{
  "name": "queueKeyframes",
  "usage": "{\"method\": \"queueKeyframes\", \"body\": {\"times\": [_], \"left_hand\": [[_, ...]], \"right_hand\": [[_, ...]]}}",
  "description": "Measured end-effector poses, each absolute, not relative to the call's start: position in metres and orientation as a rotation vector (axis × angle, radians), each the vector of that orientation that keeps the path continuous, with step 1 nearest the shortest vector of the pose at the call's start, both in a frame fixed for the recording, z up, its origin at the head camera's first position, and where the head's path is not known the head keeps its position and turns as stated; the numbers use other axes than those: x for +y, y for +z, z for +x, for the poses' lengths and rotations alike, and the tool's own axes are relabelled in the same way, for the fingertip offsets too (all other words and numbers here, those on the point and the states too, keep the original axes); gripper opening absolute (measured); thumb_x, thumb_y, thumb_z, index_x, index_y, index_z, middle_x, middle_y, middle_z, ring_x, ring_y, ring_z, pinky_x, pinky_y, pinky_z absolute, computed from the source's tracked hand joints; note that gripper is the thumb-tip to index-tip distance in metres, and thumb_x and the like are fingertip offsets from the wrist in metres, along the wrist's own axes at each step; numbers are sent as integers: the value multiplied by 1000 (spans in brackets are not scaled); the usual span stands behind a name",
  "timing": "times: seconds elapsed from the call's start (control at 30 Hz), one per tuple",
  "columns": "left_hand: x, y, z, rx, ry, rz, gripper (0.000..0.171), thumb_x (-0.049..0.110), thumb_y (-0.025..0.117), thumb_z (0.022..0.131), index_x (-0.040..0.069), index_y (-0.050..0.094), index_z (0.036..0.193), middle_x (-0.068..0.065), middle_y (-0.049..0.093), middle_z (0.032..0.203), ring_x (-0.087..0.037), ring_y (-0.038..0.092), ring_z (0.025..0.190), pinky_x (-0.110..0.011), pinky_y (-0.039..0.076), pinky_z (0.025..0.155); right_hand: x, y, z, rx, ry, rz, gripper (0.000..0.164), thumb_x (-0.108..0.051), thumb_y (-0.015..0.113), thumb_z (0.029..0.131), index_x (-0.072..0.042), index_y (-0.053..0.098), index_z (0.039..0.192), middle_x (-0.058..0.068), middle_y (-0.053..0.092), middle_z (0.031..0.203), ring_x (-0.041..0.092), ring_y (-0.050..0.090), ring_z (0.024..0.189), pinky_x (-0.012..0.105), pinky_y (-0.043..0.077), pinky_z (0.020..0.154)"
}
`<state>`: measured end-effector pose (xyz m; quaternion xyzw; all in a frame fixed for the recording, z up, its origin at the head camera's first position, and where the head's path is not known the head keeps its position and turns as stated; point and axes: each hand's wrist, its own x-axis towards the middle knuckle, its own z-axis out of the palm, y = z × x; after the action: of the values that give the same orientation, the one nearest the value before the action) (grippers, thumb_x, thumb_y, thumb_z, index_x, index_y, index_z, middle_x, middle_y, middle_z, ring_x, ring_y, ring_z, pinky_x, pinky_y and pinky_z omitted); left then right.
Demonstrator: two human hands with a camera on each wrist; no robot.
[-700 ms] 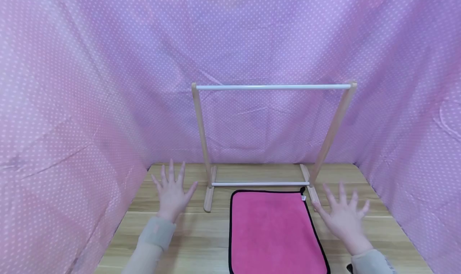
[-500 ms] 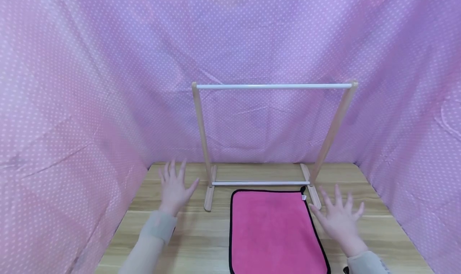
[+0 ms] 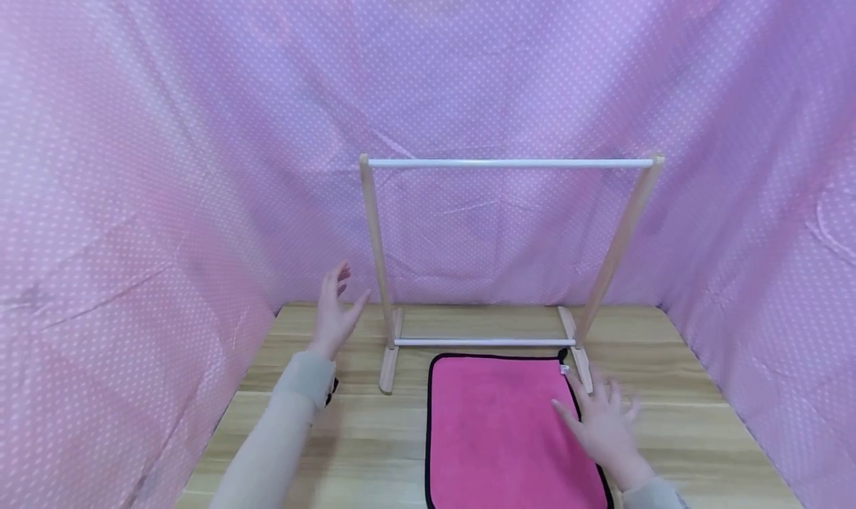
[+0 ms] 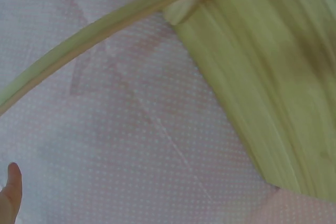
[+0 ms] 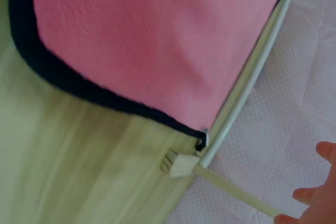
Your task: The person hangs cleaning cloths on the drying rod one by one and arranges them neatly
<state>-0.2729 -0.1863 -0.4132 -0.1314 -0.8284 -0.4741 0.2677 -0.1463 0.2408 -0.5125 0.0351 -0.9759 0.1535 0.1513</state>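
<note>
A pink towel (image 3: pixel 501 427) with black edging, a small loop and a white tag lies flat on the table. Behind it stands a rack (image 3: pixel 508 163) with wooden side posts and white bars, its upper bar bare. My left hand (image 3: pixel 336 316) is raised beside the rack's left post, thumb apart from gently bent fingers, holding nothing. Over the towel's right edge hovers my right hand (image 3: pixel 605 429), fingers spread and slightly blurred, with nothing in it. The right wrist view has the towel (image 5: pixel 136 40) and its looped corner near the rack's foot (image 5: pixel 181 164).
The wood-grain table (image 3: pixel 374 449) ends at a pink dotted cloth (image 3: pixel 495 63) that hangs behind it and on both sides. The rack's feet (image 3: pixel 389 368) stick out toward me, the right one close to the towel's corner.
My left hand has lifted and turned, its spread fingers now drawn together and bent. My right hand has moved left, from beside the towel to above its right edge. Towel and rack stay put.
</note>
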Motion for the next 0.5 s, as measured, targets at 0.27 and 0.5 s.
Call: {"method": "queueKeyframes", "body": {"times": [0.27,0.5], "left_hand": [[-178,-383,-291,-2106,-1570,-303,61,10,68,87,5,37,140,-18,41,135,-34,41,125,-50,40,107],[-166,-367,-308,-2093,-1618,-247,62,8,68,86,2,37,140,-20,42,132,-33,45,122,-49,43,104]], "right_hand": [[227,-524,-144,-2827,498,111,61,-44,61,88,-11,47,137,28,33,142,55,37,119,74,37,82],[213,-535,-143,-2812,516,186,61,-41,67,84,-7,52,133,30,38,139,56,40,117,73,44,75]]}}
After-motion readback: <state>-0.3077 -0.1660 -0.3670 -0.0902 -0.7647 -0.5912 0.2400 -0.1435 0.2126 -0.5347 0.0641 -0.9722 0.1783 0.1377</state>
